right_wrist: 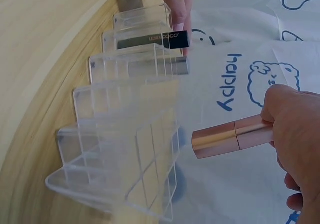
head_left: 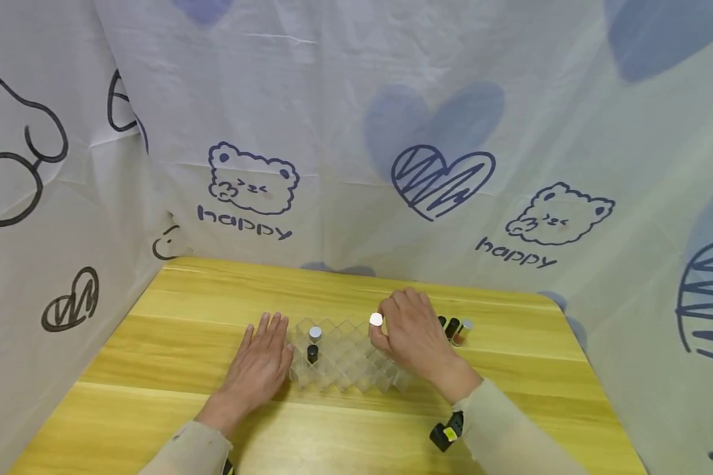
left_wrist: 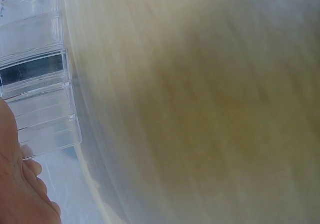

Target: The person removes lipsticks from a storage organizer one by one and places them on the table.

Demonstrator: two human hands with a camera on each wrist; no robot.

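A clear lipstick organizer with diamond-shaped compartments stands on the table. At its left end, my left hand lies with fingers extended and the thumb against the organizer's side. My right hand pinches a shiny rose-gold lipstick tube between thumb and fingers, above and apart from the compartments. Two tubes stand in the organizer near my left hand: a black lipstick tube with lettering on its side, and a silver-topped tube. The left wrist view shows only part of that hand beside the organizer wall.
Beyond my right hand lie more tubes on the table: black ones and an orange-brown one with a pale cap. My hand partly hides that group. A white printed cloth hangs behind and beside the wood-grain table.
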